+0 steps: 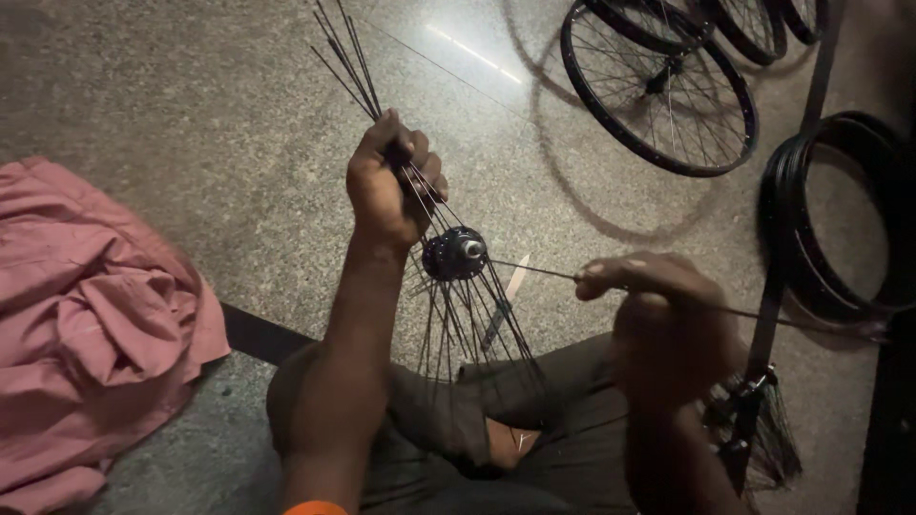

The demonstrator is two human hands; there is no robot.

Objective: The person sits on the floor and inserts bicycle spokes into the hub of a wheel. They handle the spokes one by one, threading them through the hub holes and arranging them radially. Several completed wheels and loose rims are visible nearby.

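Left hand (386,186) grips a spoke bundle (348,62) above the hub (455,254); right hand (654,291) pinches one spoke (534,270) — blurred.

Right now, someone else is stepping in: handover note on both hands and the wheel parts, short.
Left hand: shut on a bundle of thin black metal spokes that fan up from the round black wheel hub, held above the lap.
Right hand: fingers pinch a single thin spoke with its tip pointing at the hub.
Done: many spokes already hang from the hub, upward and downward.
Left: this spoke is not yet seated; no rim on the hub.
Nearby: black bare rims stacked on the floor to the right, finished spoked wheels beyond, pink cloth at left.
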